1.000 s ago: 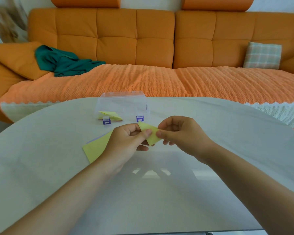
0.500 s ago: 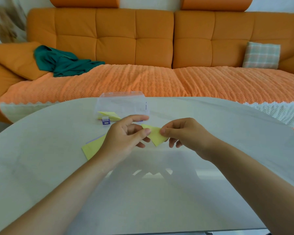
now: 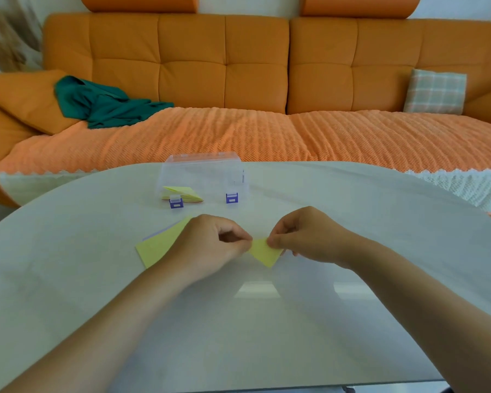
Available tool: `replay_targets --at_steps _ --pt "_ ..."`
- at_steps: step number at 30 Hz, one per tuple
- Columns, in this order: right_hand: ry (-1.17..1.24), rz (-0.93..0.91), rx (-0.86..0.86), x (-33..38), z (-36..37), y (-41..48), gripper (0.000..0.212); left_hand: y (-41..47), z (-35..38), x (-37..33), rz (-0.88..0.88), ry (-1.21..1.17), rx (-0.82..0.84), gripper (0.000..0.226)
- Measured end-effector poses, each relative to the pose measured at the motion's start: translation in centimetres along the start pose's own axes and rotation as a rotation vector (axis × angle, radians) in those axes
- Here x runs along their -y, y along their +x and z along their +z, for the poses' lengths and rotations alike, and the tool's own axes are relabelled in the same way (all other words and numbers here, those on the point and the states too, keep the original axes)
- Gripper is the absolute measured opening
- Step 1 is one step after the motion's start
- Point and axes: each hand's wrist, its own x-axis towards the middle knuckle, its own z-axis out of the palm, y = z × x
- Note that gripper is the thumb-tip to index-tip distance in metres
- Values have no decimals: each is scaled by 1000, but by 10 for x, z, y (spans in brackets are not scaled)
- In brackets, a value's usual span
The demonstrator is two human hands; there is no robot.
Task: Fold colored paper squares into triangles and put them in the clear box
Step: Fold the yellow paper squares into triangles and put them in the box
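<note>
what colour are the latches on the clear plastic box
The small latches on the clear plastic box are purple with white centres; head view shows it.

Pretty much everything here is orange lol: the sofa [image 3: 224, 61] is burnt orange, and the ribbed throw [image 3: 267, 134] on it is a lighter peachy orange with white scalloped trim. The folded triangle [image 3: 264, 252] in my fingers [image 3: 278, 241] is pale yellow, same as the sheets [image 3: 159, 246] on the off-white desk [image 3: 352, 211], where a lilac edge peeks out. The clear box [image 3: 204, 171] has purple latches [image 3: 232, 198] and yellow pieces [image 3: 182, 193] inside. There's also a dark green cloth [image 3: 105, 103] and a pale green and peach plaid cushion [image 3: 435, 92].
</note>
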Motion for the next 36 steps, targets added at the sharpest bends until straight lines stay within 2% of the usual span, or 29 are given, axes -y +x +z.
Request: replay_targets --at_steps 9,13,16,20,25,28,32,36 --pt "-428 -43 -59 -3 16 2 10 -3 11 -1 85 356 35 10" --pt "-556 -104 -108 -4 21 2 20 -2 15 1 187 419 12 10" --pt "-516 -110 -117 -6 24 2 20 -4 20 1 314 424 28 19" --pt "-443 -118 -117 -7 25 3 13 -10 25 1 449 385 133 33" --pt "-390 -152 -101 -11 24 2 6 -18 22 -2 465 451 132 35" --pt "-349 -155 -48 -15 16 2 4 -24 25 -6 443 484 144 48" --pt "-258 -87 -9 -18 5 2 23 -27 28 -7 442 535 156 45" --pt "-254 -67 -8 -18 5 3 27 -28 29 -6 450 549 165 42"
